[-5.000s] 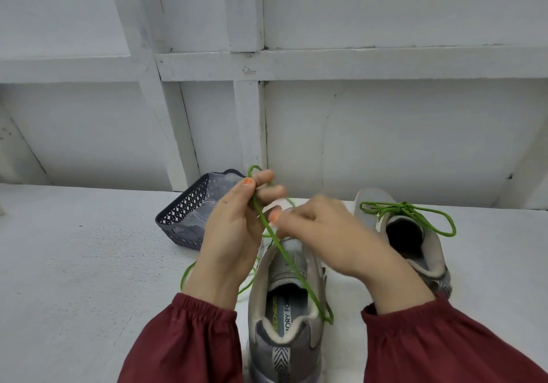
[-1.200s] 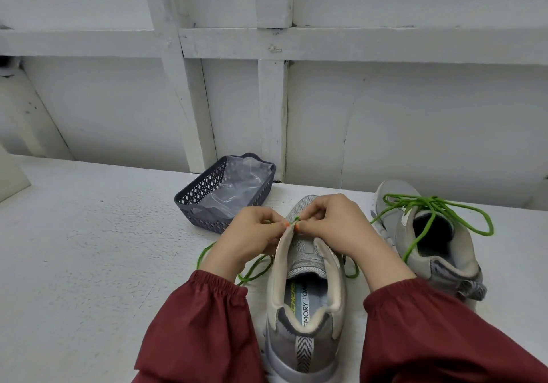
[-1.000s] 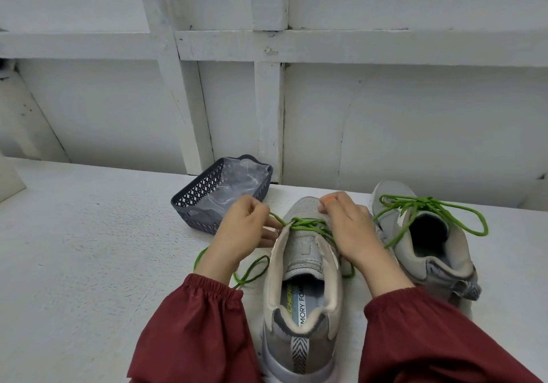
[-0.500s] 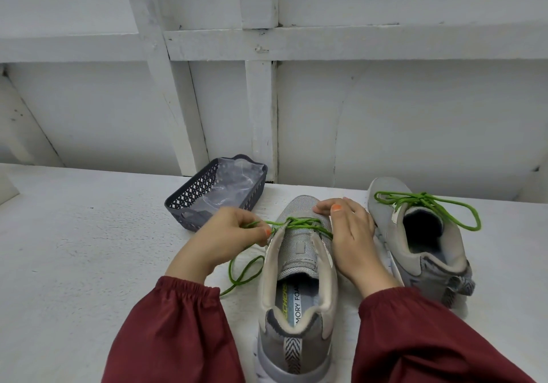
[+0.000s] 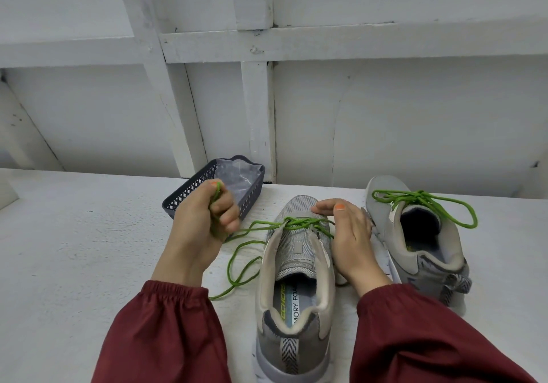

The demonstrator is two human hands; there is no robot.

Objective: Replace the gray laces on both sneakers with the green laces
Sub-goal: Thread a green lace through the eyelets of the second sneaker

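Head view: up close, the near sneaker (image 5: 296, 279) sits heel toward us, the green lace (image 5: 237, 264) through only its far eyelets, tails loose on the table (image 5: 74, 264) at left. The left hand (image 5: 201, 225) curls its fingers round that lace; the right hand (image 5: 350, 234), fingers flat, steadies the shoe's right side. Farther right, the second sneaker (image 5: 421, 243) looks laced and bowed in green. Roughly three-quarters done, I'd say; a basket (image 5: 189, 196) sits far left

Near sneaker (image 5: 296, 282) heel cut off by the bottom edge, maroon sleeves (image 5: 166, 338) too. Green lace (image 5: 246, 252) end buried in left hand (image 5: 201, 228) fist. Right hand (image 5: 353, 240) covers the sneaker's right side. Basket (image 5: 189, 194) contents unclear.
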